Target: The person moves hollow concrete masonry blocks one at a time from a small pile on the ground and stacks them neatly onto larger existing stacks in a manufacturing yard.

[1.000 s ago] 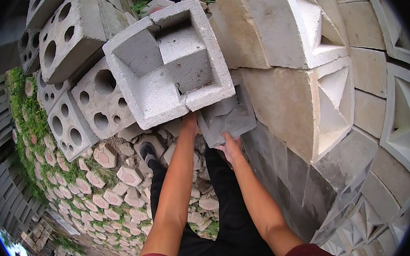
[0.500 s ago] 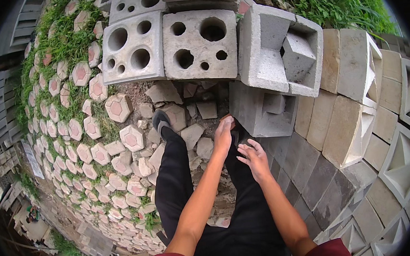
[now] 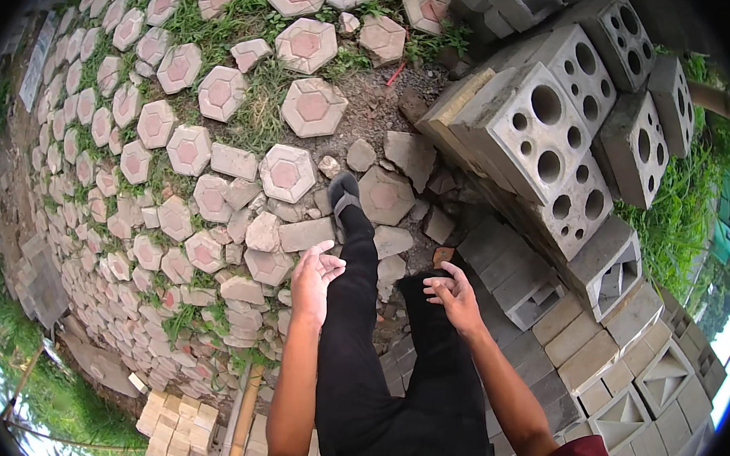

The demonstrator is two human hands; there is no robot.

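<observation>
My left hand hovers over the broken paving beside my left leg. Its fingers are apart and nothing is in them. My right hand hangs above my right knee, the fingers loosely bent and apart, holding nothing. Just beyond its fingertips shows a small reddish-brown piece, perhaps brick. Close by on the right are grey concrete blocks in a stack. Above these stand grey hollow blocks with round holes. My left foot, in a dark shoe, rests near a hexagonal paver.
Hexagonal pavers with pink centres spread left and ahead, with grass between them. Loose stone slabs lie by my foot. Patterned blocks are stacked at the lower right. A pile of pale blocks stands at lower left.
My view has turned left, so the hollow blocks now appear at the right. My left hand has come away from the reddish-brown piece and moved left. My right hand stays raised.
</observation>
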